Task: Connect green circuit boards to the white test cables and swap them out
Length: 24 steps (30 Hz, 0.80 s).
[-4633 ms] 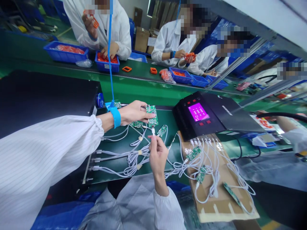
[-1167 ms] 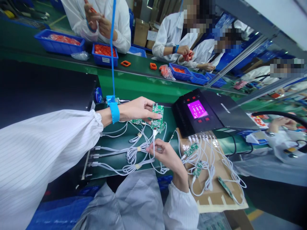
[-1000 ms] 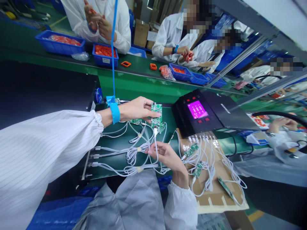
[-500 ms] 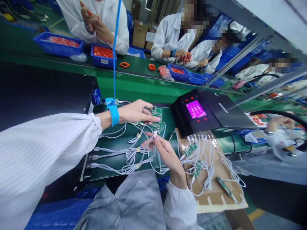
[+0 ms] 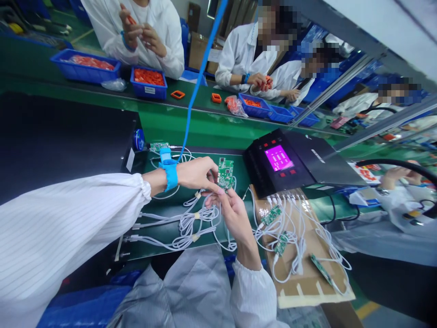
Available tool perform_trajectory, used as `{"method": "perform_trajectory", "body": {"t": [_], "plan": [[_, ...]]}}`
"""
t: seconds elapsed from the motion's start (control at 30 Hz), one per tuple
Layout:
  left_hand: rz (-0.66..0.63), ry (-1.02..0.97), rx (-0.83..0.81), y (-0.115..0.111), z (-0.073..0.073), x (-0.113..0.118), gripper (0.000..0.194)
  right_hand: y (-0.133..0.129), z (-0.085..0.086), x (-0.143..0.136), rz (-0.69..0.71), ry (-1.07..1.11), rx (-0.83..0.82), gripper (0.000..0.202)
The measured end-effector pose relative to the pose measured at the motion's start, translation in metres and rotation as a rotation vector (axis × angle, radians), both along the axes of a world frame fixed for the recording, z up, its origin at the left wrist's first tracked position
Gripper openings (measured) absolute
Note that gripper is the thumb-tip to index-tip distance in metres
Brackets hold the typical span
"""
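A green circuit board point(image 5: 226, 171) stands upright between my hands, its chips facing me. My left hand point(image 5: 198, 174), with a blue wrist strap point(image 5: 169, 173), reaches in from the left, fingers curled at the board's side edge and thumb down at its lower end. From below, my right hand point(image 5: 235, 213) pinches that same lower end between thumb and fingers. The fingertips meet there and hide any plug. Beneath the hands lie bundled white cables point(image 5: 191, 223). Another circuit board point(image 5: 159, 146) sits behind my left wrist, near a white cable.
A black tester point(image 5: 269, 159) with a lit magenta screen stands to the right. In front of it, cardboard point(image 5: 303, 287) bears cabled circuit boards point(image 5: 280, 243). A blue cord point(image 5: 196, 91) rises from my strap. Across the line, co-workers handle orange parts near blue bins point(image 5: 149, 86).
The board looks turned, showing a different layout of parts. My left thumb has moved down to its lower end. The white plug seen in my right fingers is now hidden.
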State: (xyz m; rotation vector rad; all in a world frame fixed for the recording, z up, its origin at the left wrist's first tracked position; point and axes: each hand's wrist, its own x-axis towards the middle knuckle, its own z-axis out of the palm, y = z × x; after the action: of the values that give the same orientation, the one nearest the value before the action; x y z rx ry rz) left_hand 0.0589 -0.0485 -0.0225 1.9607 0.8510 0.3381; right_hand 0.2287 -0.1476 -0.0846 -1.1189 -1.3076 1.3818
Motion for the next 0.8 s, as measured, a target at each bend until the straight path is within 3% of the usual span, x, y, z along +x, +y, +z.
{"method": "perform_trajectory", "body": {"t": [0.07, 0.13, 0.2, 0.33, 0.47, 0.63, 0.73, 0.8], "plan": [[0.001, -0.028, -0.039, -0.001, -0.005, 0.001, 0.044, -0.002, -0.002, -0.002, -0.035, 0.050, -0.008, 0.037], [-0.009, -0.050, -0.082, -0.002, -0.006, 0.002, 0.040, -0.004, -0.005, -0.004, -0.092, 0.111, -0.013, 0.050], [-0.028, -0.055, -0.091, -0.004, -0.003, 0.004, 0.033, -0.007, -0.007, -0.005, -0.137, 0.153, -0.010, 0.067], [0.008, -0.050, -0.067, -0.007, 0.004, 0.007, 0.021, -0.010, -0.007, -0.005, -0.131, 0.166, -0.025, 0.075], [0.143, -0.115, -0.159, -0.005, 0.003, 0.005, 0.021, -0.012, -0.003, 0.003, -0.248, 0.115, 0.026, 0.073], [0.238, -0.233, -0.387, -0.009, 0.000, 0.006, 0.027, -0.021, 0.001, 0.019, -0.353, -0.124, 0.121, 0.054], [0.190, -0.163, -0.454, -0.013, 0.001, 0.007, 0.030, -0.031, 0.002, 0.027, -0.371, -0.244, 0.117, 0.053], [0.103, -0.044, -0.407, -0.014, 0.002, 0.006, 0.029, -0.038, 0.003, 0.031, -0.353, -0.299, 0.112, 0.052]]}}
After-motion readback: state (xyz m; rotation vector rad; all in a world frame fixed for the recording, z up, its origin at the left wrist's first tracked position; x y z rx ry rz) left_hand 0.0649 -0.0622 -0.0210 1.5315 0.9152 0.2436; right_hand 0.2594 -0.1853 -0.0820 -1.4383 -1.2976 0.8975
